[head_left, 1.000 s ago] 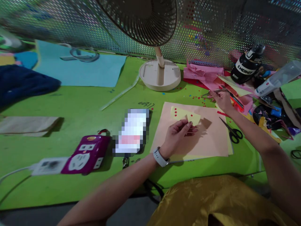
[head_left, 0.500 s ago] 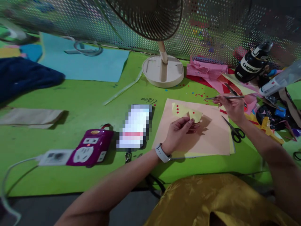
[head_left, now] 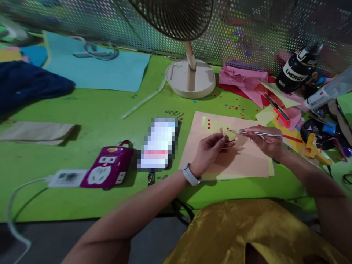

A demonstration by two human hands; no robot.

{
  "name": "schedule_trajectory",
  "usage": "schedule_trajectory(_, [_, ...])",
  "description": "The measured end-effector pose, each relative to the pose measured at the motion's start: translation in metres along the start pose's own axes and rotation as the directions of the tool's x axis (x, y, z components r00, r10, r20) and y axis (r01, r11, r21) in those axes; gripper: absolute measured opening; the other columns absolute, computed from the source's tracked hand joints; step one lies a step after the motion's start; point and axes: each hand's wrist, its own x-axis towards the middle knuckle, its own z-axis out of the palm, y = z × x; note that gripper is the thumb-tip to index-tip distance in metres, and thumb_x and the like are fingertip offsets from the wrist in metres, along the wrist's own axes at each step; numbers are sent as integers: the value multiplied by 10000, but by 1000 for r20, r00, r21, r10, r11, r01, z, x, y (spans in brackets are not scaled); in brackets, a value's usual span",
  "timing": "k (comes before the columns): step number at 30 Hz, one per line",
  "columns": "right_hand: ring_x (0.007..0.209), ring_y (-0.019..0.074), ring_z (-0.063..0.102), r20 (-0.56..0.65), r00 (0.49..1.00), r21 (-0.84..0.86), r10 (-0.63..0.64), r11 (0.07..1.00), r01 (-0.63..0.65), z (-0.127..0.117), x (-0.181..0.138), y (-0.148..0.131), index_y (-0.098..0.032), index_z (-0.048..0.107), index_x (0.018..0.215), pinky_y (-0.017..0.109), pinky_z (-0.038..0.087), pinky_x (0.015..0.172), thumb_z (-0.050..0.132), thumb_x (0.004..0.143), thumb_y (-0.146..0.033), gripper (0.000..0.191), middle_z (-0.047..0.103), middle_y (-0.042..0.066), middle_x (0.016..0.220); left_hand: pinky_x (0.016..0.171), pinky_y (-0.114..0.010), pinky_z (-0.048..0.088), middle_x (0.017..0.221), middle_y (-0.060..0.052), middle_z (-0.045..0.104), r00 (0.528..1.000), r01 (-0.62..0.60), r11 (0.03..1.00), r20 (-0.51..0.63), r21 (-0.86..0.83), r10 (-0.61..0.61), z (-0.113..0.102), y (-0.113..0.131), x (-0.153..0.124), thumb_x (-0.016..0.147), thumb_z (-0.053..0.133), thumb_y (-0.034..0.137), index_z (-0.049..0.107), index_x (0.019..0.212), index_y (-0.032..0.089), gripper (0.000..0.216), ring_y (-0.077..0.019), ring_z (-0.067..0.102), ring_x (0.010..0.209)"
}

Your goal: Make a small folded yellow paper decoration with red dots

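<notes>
Between thumb and fingers, my left hand (head_left: 210, 150) pinches a pale yellow paper piece (head_left: 215, 125) that carries several small red squares. My right hand (head_left: 268, 143) grips a pair of silver tweezers (head_left: 261, 134) whose tips point left. Those tips reach the yellow paper by one red square (head_left: 227, 128); whether they touch it I cannot tell. Under both hands lies a peach paper sheet (head_left: 198, 161) with a yellow sheet showing at its edge. The scissors beside it are mostly hidden by my right hand.
A desk fan (head_left: 189, 79) stands behind the sheet. At left are a phone (head_left: 158, 145) and a purple power strip (head_left: 107, 167). On the right are pink paper scraps (head_left: 244, 79), a box cutter (head_left: 279, 110), a black bottle (head_left: 297, 68) and a yellow glue gun (head_left: 313, 150).
My right hand has moved left and down, bringing the tweezers to the yellow paper and covering the scissors. My left hand keeps its pinch. The view has shifted slightly.
</notes>
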Motion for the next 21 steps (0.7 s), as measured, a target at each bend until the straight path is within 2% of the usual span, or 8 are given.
schedule_trajectory(4, [792,134,757,13,998,-52,-63,997,64,-1,0,-3,-254,762,987,230,632,723,651,898,-213,149,789,2,913,793,-372,626,853,-85,775,1000,5,1000,-1,3,-5,0,-1,0,694,794,542,646,907,160,461,-245,759,857])
schedule_trajectory(11, [786,148,756,30,1000,-76,4,997,-2,-2,-1,-3,-280,769,944,258,638,717,647,902,-268,130,788,-7,911,769,-353,628,825,-74,776,1000,-2,1000,6,-29,3,0,-2,0,689,808,524,660,886,170,432,-230,760,819])
schedule_trajectory(21, [785,144,753,30,999,-55,31,998,-29,2,-3,-4,-277,775,954,256,636,739,649,895,-241,144,787,-4,913,773,-370,625,845,-86,779,1000,-6,1000,1,-9,6,0,-2,-1,702,802,518,676,899,166,423,-234,758,820])
